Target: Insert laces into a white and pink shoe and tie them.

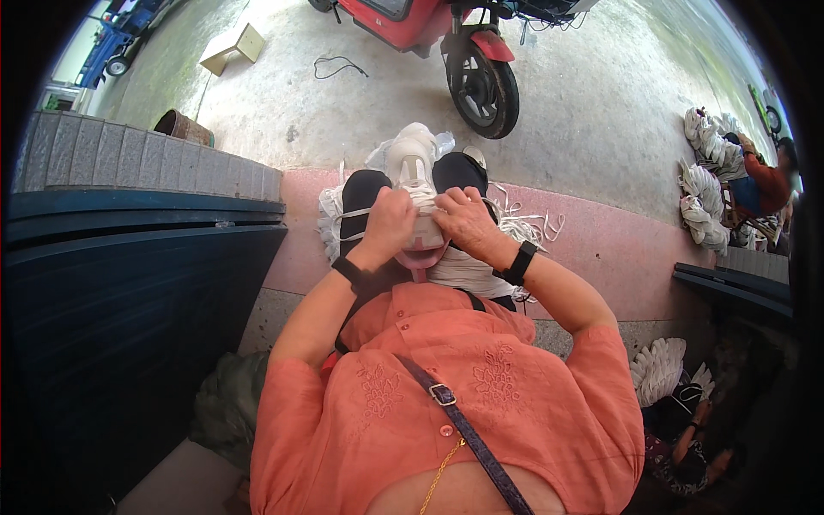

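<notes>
A white and beige sneaker (415, 167) rests between my knees, its toe pointing away from me and its pinkish opening toward me. My left hand (389, 221) is closed at the left side of the shoe's lacing, with a white shoelace (355, 215) trailing out to its left. On the other side of the tongue, my right hand (468, 221) pinches at the lacing with bent fingers; the fingertips are partly hidden. A thick bundle of white laces (468, 273) lies across my lap under my right wrist, and more loose lace ends (525, 225) spread beside my right knee.
A red electric scooter (481, 73) stands ahead on the concrete. A small wooden stool (233, 49) and a brown bucket (184, 127) are at far left. Dark blue doors (137, 300) flank me. At right, people sit near piles of white shoes (704, 210).
</notes>
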The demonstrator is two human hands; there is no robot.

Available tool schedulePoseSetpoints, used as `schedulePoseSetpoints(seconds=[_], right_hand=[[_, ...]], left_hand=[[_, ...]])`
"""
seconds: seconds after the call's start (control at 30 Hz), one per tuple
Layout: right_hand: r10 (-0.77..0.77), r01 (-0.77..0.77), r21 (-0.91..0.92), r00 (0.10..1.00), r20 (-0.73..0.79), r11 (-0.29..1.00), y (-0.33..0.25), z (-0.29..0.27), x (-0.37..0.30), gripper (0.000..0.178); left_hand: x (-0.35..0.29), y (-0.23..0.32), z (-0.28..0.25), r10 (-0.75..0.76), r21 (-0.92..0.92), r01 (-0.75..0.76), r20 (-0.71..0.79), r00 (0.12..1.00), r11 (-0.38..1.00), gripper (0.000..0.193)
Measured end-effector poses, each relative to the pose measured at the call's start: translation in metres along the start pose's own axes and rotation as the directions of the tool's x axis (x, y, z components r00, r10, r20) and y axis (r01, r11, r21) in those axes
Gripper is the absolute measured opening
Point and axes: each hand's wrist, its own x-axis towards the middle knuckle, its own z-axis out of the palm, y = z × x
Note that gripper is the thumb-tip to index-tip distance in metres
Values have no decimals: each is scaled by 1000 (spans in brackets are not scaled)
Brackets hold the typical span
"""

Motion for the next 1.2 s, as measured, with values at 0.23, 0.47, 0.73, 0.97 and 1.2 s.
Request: schedulePoseSetpoints(seconds=[0.23,0.47,0.73,0.97,1.2], right_hand=[[191,298,740,847,-496,603,-8,-150,11,15],[206,325,500,636,-744,803,41,-282,-36,15],[179,-196,199,979,99,960,10,-15,-15,27],[-97,27,324,974,203,946,-28,-63,-19,23],[48,-60,689,998,37,722,-13,-126,-26,20]], left_hand=[[38,34,-9,-191,-317,296,323,927,901,15],[26,-2,-13,-112,-51,131,268,957,990,17],[29,16,-15,-284,-414,444,392,875,794,26],[42,34,7,-131,-271,293,491,861,917,29],[37,13,4,137,-28,-135,72,988,990,29]])
